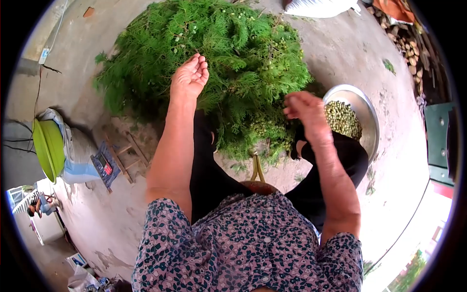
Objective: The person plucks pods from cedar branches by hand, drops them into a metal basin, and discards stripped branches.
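Observation:
A large heap of green feathery branches (233, 63) with small pale green seed cones lies on the ground before my knees. My left hand (190, 74) is over the heap's left part, its fingers curled and pressed together at a sprig; what they hold is too small to name. My right hand (306, 111) hovers between the heap's right edge and a metal bowl (370, 114). Its fingers are bent and blurred, so whether anything is in them cannot be made out. Many small greenish cones (343, 119) lie in the bowl, beside my right knee.
At the left are a lime-green basin (47, 148), a sack (80, 151) and a small wooden stool (129, 158). A white sack (318, 7) lies beyond the heap, with stacked firewood (411, 53) at the upper right. Another person (44, 204) is far off at the left.

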Motion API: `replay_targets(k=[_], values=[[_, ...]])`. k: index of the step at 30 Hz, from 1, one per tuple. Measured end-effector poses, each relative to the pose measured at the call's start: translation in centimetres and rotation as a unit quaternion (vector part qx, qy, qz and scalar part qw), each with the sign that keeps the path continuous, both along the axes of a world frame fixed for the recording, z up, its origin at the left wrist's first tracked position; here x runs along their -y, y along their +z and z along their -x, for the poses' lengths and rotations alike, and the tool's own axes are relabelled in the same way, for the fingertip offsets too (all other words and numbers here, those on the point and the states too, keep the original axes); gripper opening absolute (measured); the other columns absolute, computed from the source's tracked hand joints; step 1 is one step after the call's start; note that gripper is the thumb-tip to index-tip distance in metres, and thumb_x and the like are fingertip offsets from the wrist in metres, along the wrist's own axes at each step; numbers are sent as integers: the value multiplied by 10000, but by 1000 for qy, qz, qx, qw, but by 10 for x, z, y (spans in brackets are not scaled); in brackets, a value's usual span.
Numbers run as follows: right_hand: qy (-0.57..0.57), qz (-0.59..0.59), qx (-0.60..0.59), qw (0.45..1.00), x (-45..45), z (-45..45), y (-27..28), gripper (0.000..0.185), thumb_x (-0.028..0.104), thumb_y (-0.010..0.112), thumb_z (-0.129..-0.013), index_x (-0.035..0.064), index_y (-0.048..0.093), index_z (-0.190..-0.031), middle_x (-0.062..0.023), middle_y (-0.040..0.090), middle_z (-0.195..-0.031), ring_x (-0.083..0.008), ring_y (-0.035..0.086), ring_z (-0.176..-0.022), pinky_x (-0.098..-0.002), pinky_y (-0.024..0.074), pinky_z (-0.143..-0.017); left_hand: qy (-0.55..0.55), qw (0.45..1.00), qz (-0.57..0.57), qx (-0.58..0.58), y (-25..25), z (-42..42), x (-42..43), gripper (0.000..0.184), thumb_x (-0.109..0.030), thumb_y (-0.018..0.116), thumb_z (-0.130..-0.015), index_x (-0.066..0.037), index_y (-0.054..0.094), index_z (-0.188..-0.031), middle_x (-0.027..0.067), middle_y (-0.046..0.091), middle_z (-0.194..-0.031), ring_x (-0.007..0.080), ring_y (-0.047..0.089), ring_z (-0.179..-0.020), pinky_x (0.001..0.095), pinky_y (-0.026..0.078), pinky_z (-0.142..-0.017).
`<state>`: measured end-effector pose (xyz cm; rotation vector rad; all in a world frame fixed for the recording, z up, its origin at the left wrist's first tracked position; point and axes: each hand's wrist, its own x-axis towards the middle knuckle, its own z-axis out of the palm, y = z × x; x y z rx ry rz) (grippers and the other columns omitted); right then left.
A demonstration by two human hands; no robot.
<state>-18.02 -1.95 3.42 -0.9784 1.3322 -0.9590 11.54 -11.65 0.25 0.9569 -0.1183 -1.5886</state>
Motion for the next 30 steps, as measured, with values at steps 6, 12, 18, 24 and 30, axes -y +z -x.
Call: replay_targets(k=[6, 12, 18, 24, 30], values=[[-21, 300, -328, 895, 25, -26, -59, 120, -11, 558, -760, -5, 599, -873, -112, 606, -784, -239, 601, -722, -302, 470, -640, 20, 998, -3, 58, 19, 3, -3, 108, -76, 572, -827, -62, 588, -933, 40, 605, -834, 131, 557, -724, 263, 471, -634], [96, 241, -606, 752, 72, -23, -76, 272, 115, 608, -740, 63, 534, -996, -136, 572, -983, -294, 554, -901, -404, 425, -774, 52, 992, 21, 111, 44, -7, -13, 141, -98, 580, -828, -43, 581, -958, 40, 601, -840, 133, 554, -729, 251, 469, -649], [38, 309, -646, 697, 62, -16, -83, 356, 105, 627, -710, 54, 531, -1049, -130, 533, -1053, -278, 497, -987, -442, 364, -854, 146, 987, 6, 70, 47, -41, -19, 135, -93, 579, -829, -26, 576, -947, 41, 592, -844, 141, 547, -741, 265, 472, -644], [228, 282, -399, 842, 77, -72, -96, 386, 19, 561, -768, 15, 475, -1144, -216, 444, -1204, -391, 493, -1024, -443, 432, -825, 213, 976, -8, 51, 52, -60, -26, 129, -84, 586, -823, -18, 575, -933, 51, 590, -830, 150, 547, -735, 270, 469, -635], [248, 107, -560, 784, 94, -57, -123, 249, 237, 652, -733, 119, 615, -950, -135, 566, -988, -336, 565, -886, -421, 470, -708, 239, 970, -18, 51, 49, -69, -33, 130, -65, 554, -834, -1, 556, -947, 88, 597, -825, 172, 569, -702, 268, 487, -612]])
